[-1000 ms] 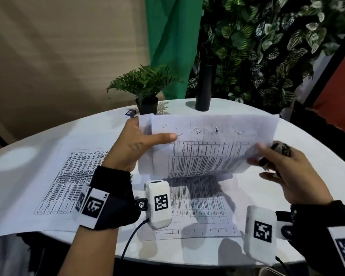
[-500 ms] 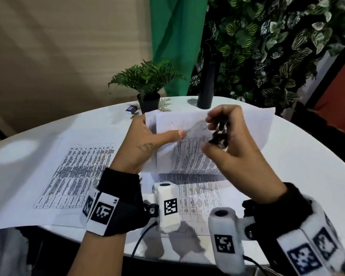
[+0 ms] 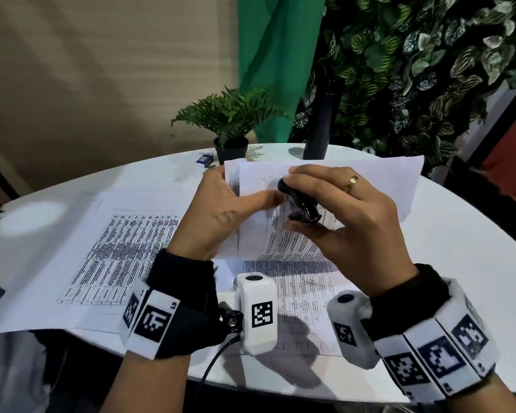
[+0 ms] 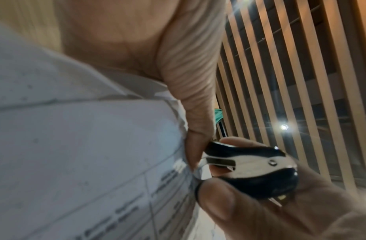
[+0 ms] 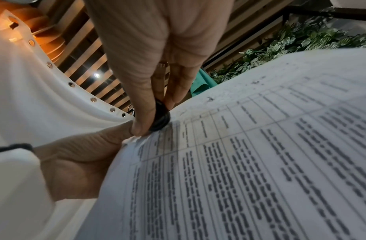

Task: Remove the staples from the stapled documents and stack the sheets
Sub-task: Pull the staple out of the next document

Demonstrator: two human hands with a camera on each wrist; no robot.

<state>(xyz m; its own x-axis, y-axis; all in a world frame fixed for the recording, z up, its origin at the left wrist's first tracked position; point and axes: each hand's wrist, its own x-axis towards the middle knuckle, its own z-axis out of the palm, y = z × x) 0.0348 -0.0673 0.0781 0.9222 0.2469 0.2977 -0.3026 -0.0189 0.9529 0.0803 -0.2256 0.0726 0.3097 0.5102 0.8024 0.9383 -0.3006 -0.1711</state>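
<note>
The right hand, which a second ago was out at the right edge, is now pinching the black-and-chrome claw staple remover against the top left corner of the white printed stapled document. The left hand is gripping that corner above the white round surface; a staple pull is likely beginning.

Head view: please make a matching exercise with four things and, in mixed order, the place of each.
Things:
1. black and chrome staple remover
2. held stapled printed document
3. small blue box
4. loose white printed sheet

Places:
A. flat on the white table, at the left
B. beside the potted fern
C. pinched in the right hand
D. raised in the left hand

Pairs: 1-C, 2-D, 3-B, 4-A
</note>
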